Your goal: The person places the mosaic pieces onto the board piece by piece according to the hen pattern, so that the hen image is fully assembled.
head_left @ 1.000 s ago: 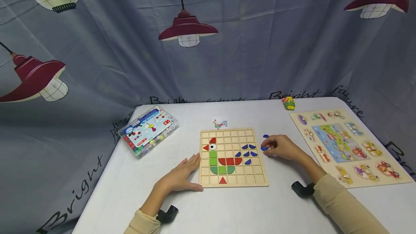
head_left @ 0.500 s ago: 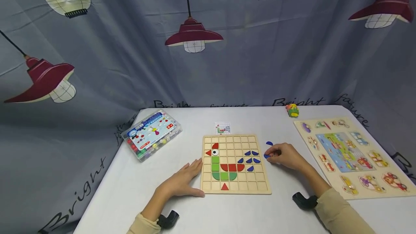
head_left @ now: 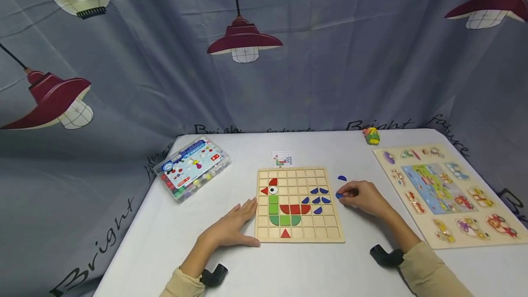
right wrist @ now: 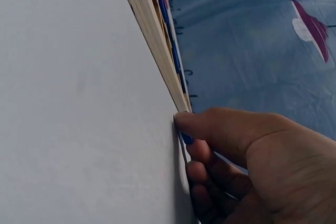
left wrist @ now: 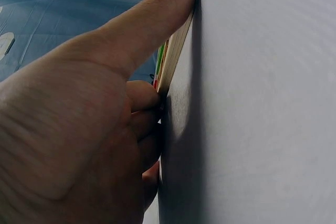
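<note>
A wooden grid board (head_left: 319, 232) lies flat on the table, bearing red, green and blue pieces and a round eye piece that together look like a bird. My left hand (head_left: 228, 228) rests at its left side with fingers extended; in the left wrist view the thumb touches the board's edge (left wrist: 176, 59). Just off the board's right side, my right hand (head_left: 365, 197) pinches a blue half-round piece (head_left: 339, 195) between thumb and fingers, close to the tabletop. Only a bit of that blue piece (right wrist: 187, 139) shows in the right wrist view. Another blue half-round piece (head_left: 342, 178) lies behind it on the table.
A small picture card (head_left: 282, 159) lies behind the board. To the left is a clear plastic case (head_left: 194, 166) of coloured pieces. A large wooden picture puzzle (head_left: 445, 191) lies at the right, and a small green and yellow toy (head_left: 371, 135) stands at the back edge.
The head view shifts slightly. My right fingers have closed on the blue piece, which shows less between them now. My left hand stays at the board's side.
</note>
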### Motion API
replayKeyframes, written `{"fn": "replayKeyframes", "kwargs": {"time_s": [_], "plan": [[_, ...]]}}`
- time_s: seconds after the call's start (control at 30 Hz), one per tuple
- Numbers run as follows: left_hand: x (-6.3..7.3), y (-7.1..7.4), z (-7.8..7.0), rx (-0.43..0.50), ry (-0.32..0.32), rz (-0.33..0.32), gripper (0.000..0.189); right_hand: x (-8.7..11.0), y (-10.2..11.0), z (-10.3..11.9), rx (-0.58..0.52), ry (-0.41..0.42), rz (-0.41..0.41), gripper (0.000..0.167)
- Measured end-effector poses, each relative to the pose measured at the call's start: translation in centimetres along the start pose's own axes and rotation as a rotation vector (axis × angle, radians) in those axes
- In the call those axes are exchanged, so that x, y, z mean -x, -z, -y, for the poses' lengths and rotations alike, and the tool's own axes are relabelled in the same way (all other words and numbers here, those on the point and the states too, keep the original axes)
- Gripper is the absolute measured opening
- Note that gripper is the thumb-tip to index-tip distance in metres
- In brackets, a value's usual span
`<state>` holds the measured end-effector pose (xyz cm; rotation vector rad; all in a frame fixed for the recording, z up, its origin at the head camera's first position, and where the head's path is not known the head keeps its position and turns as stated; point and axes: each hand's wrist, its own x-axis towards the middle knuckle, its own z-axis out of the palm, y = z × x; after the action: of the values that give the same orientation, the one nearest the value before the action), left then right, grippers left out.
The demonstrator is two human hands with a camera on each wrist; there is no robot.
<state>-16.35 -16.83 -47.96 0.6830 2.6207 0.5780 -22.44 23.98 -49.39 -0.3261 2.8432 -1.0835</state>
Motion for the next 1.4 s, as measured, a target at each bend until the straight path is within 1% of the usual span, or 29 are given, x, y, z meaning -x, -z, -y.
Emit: {"fn": "replayKeyframes", "kwargs": {"time_s": [0.3, 0.5, 0.8, 1.0, 1.2, 1.4], "plan": [[0.2, 0.0, 0.1, 0.015, -0.003, -0.009, 0.112, 0.4, -0.1, 0.8, -0.001, -0.025, -0.015, 0.019], [0.1, 0.2, 0.0, 0.008, -0.004, -0.007, 0.111, 0.7, -0.2, 1.5, -0.027, -0.05, 0.007, 0.019], [0.1, 0.5, -0.2, 0.011, -0.002, 0.001, 0.111, 1.0, -0.4, 2.6, -0.1, -0.087, 0.067, 0.021], [0.2, 0.5, -0.2, 0.018, -0.007, -0.003, 0.111, 1.2, -0.8, 3.7, -0.144, -0.084, 0.122, 0.022], [0.3, 0.4, -0.2, 0.027, -0.01, 0.001, 0.111, 1.7, -1.7, 4.4, -0.138, -0.097, 0.146, 0.018], [0.3, 0.3, -0.1, 0.023, -0.012, 0.003, 0.111, 2.1, -1.9, 4.9, -0.111, -0.095, 0.125, 0.016]]}}
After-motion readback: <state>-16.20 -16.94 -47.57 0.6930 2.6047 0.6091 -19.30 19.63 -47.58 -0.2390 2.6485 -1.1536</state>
